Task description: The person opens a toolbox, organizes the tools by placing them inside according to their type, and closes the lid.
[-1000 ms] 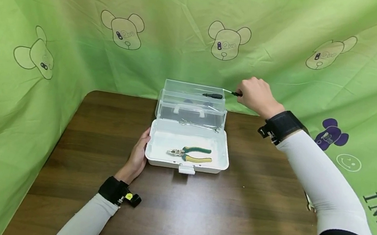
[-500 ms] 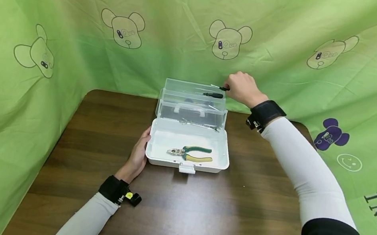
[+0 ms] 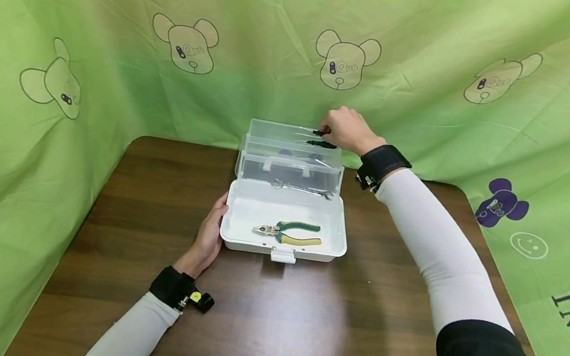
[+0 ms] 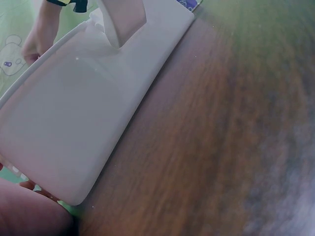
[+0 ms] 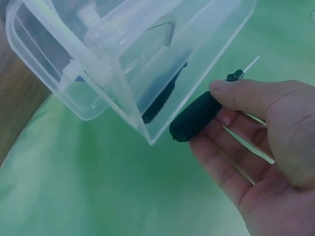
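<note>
My right hand (image 3: 348,131) pinches a screwdriver (image 5: 196,117) by its black handle, above the rear clear tray (image 3: 275,130) of the toolbox (image 3: 245,247). In the right wrist view the handle is just outside the tray wall, its thin shaft pointing away. Inside that tray lies a second black-handled screwdriver (image 5: 160,102). With its fingers along the left side wall, my left hand (image 3: 208,234) rests against the toolbox. Combination pliers (image 3: 298,242) with green and yellow handles lie in the white bottom. A wrench (image 3: 305,191) lies across the compartment behind them.
The toolbox stands open on the brown wooden table (image 3: 263,333), its latch (image 3: 282,255) facing front. A bent hex key (image 5: 170,35) shows through the clear plastic in the right wrist view. Green cloth (image 3: 258,95) hangs directly behind the table and along both sides.
My right hand has moved left with the screwdriver, from right of the toolbox to over the rear tray. The left hand and the toolbox have stayed in place.
</note>
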`<state>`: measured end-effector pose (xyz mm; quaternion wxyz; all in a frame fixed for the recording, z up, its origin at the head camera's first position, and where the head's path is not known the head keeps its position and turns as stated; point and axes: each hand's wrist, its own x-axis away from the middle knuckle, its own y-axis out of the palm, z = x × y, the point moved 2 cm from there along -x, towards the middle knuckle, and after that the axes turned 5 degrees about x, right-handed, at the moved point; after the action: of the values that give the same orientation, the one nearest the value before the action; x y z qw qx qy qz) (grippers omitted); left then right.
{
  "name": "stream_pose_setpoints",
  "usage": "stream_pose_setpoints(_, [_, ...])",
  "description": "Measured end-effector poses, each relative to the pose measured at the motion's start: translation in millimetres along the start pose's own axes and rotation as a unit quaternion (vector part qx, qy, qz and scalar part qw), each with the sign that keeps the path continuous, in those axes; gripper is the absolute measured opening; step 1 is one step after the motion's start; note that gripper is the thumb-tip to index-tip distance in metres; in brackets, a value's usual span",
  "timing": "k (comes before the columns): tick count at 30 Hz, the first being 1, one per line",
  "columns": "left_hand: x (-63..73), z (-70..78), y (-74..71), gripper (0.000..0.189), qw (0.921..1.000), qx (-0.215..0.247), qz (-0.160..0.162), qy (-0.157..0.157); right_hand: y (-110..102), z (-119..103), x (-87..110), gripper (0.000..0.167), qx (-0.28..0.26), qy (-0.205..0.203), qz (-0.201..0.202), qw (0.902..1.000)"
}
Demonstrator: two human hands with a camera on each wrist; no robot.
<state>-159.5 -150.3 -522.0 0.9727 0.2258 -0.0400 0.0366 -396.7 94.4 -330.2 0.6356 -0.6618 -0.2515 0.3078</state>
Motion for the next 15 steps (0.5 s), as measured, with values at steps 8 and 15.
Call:
stream_pose_setpoints(8, [-0.1,-1.6,-0.1,0.058,1.0,0.005,-0.005,0.004,12,0,-8.8,0.017,0.002,0.008,-0.002,1.0])
stream_pose_setpoints(15, [-0.1,-1.4,-0.7,0.059,1.0,0.001,-0.007,0.006,19,1,-12.7,0.041,0.003,0.012,-0.001,0.9999])
